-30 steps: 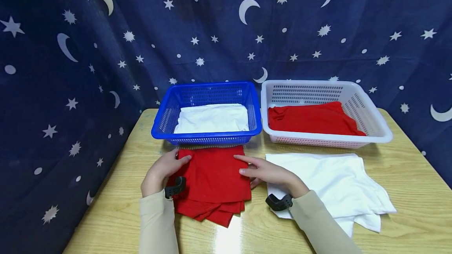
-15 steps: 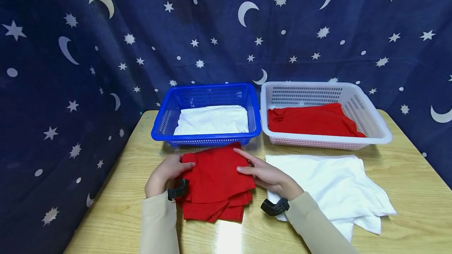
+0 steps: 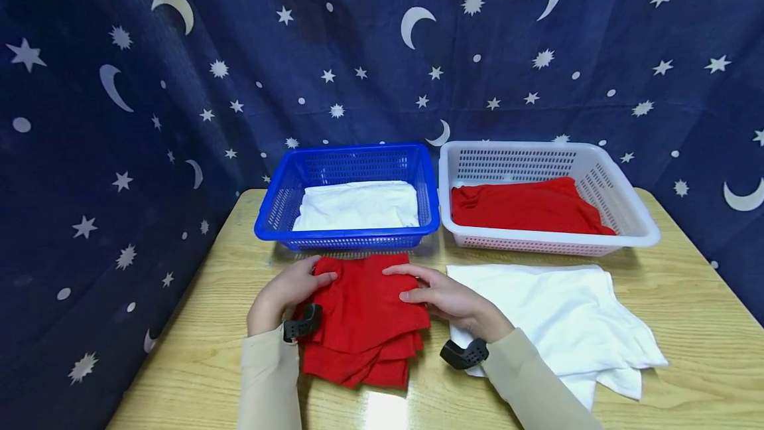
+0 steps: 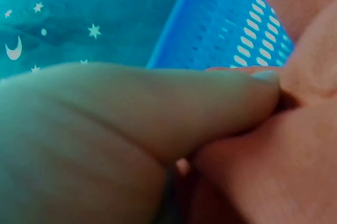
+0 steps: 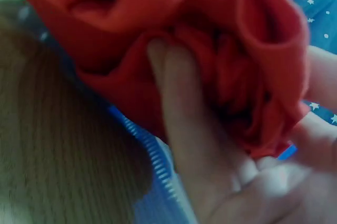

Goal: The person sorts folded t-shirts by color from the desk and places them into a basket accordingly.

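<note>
A folded red cloth [image 3: 364, 310] lies in front of the blue basket, its layers fanned out at the near edge. My left hand [image 3: 292, 287] grips its left side, thumb on top. In the left wrist view the thumb of that hand [image 4: 142, 113] presses into the red cloth [image 4: 253, 166], which looks pinkish there. On the right side, my right hand [image 3: 456, 297] holds the cloth between thumb and fingers. Close up in the right wrist view, fingers of the right hand [image 5: 184, 113] reach under the bunched red cloth [image 5: 142, 8]. The left fingertips are hidden by cloth.
Behind the cloth stands the blue basket [image 3: 346, 234] with a folded white cloth [image 3: 358, 208] inside. Beside it, a white basket [image 3: 555, 239] holds a red cloth [image 3: 525, 206]. A folded white cloth [image 3: 549, 317] lies on the wooden table [image 3: 191, 357], partly under my right forearm.
My right fingers have gone from lying along the cloth's side to gripping it. The left hand has shifted slightly right. Between them the red cloth has drawn together and bunched at its sides.
</note>
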Demonstrator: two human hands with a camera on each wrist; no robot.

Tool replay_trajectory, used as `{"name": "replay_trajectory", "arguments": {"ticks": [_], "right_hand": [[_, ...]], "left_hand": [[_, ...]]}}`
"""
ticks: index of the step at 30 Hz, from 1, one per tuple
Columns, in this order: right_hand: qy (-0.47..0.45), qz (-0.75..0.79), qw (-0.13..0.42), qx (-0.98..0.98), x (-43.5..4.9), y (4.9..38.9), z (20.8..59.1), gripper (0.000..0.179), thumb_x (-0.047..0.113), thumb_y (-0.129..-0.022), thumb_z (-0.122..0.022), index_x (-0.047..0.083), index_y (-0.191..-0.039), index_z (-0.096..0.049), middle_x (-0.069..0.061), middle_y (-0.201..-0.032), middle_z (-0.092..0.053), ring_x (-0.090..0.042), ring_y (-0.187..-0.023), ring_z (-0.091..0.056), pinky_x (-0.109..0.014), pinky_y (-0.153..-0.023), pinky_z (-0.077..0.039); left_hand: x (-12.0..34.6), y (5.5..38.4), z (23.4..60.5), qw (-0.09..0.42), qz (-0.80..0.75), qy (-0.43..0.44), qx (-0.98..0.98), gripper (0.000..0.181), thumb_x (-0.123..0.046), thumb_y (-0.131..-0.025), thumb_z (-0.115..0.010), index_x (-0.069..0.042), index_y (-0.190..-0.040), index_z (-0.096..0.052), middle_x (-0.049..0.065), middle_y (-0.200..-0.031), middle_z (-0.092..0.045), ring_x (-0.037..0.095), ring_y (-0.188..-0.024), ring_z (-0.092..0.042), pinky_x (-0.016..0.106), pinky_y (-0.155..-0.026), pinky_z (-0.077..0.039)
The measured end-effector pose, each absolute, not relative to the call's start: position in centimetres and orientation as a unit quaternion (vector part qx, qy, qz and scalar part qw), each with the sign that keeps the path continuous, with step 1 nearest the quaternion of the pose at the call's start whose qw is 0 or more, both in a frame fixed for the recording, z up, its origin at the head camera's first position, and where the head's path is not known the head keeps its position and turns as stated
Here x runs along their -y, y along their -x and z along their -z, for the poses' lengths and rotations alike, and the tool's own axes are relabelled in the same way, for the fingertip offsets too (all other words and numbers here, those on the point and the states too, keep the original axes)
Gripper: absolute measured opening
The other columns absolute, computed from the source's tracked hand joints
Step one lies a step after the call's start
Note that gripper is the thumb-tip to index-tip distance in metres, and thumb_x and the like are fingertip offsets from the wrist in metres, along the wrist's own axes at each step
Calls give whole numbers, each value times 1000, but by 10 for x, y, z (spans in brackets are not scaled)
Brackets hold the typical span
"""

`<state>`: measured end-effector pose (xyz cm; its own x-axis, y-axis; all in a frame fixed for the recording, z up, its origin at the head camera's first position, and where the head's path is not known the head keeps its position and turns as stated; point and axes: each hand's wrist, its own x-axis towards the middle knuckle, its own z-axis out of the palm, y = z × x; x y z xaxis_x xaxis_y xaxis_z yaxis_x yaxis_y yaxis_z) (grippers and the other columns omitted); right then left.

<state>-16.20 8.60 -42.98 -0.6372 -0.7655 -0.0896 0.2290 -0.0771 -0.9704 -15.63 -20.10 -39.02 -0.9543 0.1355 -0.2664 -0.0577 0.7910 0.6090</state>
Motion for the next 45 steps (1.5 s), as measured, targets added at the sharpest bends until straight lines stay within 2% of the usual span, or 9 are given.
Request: {"name": "replay_trajectory", "arguments": {"ticks": [6,10,14,17,23,29,33,40,45], "right_hand": [[245,696,328,-590,-92,159,415,43,15,-86,-58,14,-128,-47,-10,-133,-34,-30,-106,-49,-39,-85,-44],[268,707,331,-565,-102,159,400,45,11,-87,-55,11,-130,-43,-15,-124,-43,-30,-103,-52,-41,-85,-44],[287,712,323,-553,-115,158,384,47,7,-87,-52,9,-132,-39,-20,-114,-48,-31,-104,-52,-43,-85,-45],[271,724,308,-554,-123,158,375,48,7,-87,-53,9,-132,-39,-19,-120,-45,-30,-106,-50,-42,-85,-44],[243,787,263,-502,-133,156,365,49,2,-88,-46,9,-135,-35,-17,-126,-40,-25,-108,-49,-39,-85,-45],[248,843,219,-424,-141,159,363,54,-1,-88,-37,11,-139,-26,-15,-130,-35,-25,-113,-45,-38,-86,-45],[262,856,212,-393,-144,163,362,56,0,-89,-35,13,-141,-20,-13,-129,-36,-23,-109,-47,-36,-82,-47],[261,871,200,-365,-152,168,359,57,-2,-90,-32,16,-142,-17,-10,-126,-41,-22,-105,-49,-34,-79,-48],[249,885,188,-346,-159,172,355,55,-4,-92,-30,16,-141,-18,-13,-118,-44,-24,-105,-50,-37,-79,-48]], "left_hand": [[193,156,381,147,-368,-45,-917,50,-36,-87,-54,-12,-129,-45,7,-108,-55,22,-96,-50,42,-86,-41],[190,155,373,143,-410,-72,-898,46,-37,-88,-52,-18,-129,-45,4,-100,-54,19,-89,-50,34,-77,-41],[187,155,367,137,-438,-83,-884,54,-44,-87,-52,-18,-134,-41,5,-113,-53,20,-101,-48,39,-87,-39],[184,154,362,125,-471,-76,-870,59,-48,-85,-52,-18,-134,-40,5,-122,-49,21,-110,-45,43,-93,-37],[170,155,351,75,-582,-43,-809,43,-45,-85,-54,-18,-118,-46,8,-106,-55,24,-93,-54,38,-75,-47],[149,160,342,8,-656,-10,-755,51,-36,-88,-52,-21,-132,-32,8,-115,-49,22,-100,-51,36,-80,-45],[140,164,338,8,-687,-5,-727,59,-31,-90,-51,-26,-139,-20,9,-121,-47,24,-104,-51,38,-84,-44],[127,169,335,68,-714,-13,-697,71,-32,-89,-52,-28,-141,-4,9,-129,-39,25,-110,-48,40,-86,-44],[119,172,334,18,-764,-17,-645,67,-26,-90,-50,-29,-141,-6,13,-122,-47,24,-105,-52,37,-85,-44]]}}
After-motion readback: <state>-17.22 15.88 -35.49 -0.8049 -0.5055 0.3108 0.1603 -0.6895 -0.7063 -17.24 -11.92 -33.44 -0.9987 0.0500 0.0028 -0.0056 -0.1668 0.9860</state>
